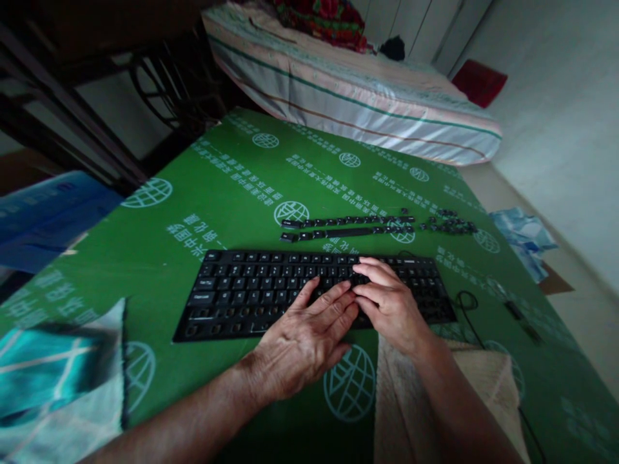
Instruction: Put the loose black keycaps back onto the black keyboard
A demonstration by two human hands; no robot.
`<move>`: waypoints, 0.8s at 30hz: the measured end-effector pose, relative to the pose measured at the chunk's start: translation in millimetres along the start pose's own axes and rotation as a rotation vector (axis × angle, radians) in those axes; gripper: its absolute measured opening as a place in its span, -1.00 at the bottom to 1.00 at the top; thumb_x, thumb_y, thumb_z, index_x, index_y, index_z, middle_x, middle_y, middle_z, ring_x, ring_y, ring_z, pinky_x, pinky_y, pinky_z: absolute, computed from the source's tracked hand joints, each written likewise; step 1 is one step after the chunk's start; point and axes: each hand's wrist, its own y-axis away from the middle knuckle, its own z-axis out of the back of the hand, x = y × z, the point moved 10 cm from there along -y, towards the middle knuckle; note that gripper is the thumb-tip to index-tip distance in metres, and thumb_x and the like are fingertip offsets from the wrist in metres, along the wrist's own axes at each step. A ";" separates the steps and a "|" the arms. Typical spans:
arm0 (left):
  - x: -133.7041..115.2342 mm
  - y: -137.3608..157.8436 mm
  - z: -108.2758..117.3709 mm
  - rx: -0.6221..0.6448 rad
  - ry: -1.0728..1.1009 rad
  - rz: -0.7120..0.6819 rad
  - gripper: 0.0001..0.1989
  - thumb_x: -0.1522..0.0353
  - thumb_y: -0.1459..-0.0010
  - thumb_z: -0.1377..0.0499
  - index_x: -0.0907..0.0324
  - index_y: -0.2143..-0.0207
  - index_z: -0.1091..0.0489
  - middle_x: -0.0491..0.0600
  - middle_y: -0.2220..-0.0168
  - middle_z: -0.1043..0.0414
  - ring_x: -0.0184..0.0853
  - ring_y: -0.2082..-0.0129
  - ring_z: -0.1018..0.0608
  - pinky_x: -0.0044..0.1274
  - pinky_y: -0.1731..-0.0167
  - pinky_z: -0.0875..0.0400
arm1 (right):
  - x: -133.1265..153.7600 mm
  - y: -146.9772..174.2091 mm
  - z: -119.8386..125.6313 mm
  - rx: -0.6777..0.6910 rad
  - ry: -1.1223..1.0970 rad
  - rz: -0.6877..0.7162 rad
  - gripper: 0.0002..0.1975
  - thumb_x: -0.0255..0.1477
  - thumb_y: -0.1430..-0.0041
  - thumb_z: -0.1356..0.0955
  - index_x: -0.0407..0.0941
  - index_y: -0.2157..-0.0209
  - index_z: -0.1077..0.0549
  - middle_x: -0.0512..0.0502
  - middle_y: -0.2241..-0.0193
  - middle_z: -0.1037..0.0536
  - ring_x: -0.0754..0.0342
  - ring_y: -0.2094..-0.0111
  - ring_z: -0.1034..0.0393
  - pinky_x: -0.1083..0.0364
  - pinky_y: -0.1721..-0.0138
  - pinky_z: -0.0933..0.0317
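Observation:
A black keyboard [225, 287] lies across the green table. Its upper rows carry keycaps, while the lowest rows show bare sockets at the left. My left hand [302, 348] rests on it with fingers stretched out over the middle keys. Close beside it, my right hand [394, 309] has bent fingers brought together low over the keys right of centre; whatever is between its fingertips is hidden. Beyond the keyboard, loose black keycaps are lined up in two rows, with a long space bar [349, 232] in the nearer one. A heap of small keycaps [452, 224] sits farther right.
Green printed sheeting covers the table [232, 174]. A teal checked cloth [53, 367] lies front left, a beige cloth [483, 374] under my right forearm. A black cable [467, 316] curls at the keyboard's right. A bed [358, 96] stands behind, a wall [565, 129] at right.

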 end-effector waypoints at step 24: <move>-18.3 8.2 16.5 -0.120 0.006 -0.127 -0.72 0.38 -0.27 -0.09 0.26 -0.01 -0.38 0.02 -0.10 -0.40 -0.19 -0.19 -0.33 -0.21 -0.26 -0.03 | -39.4 22.3 50.3 -0.483 -0.073 -0.246 -0.84 -0.56 -0.15 -0.31 -0.08 0.32 -0.53 -0.08 0.38 -0.58 0.09 0.33 -0.48 0.05 0.22 -0.39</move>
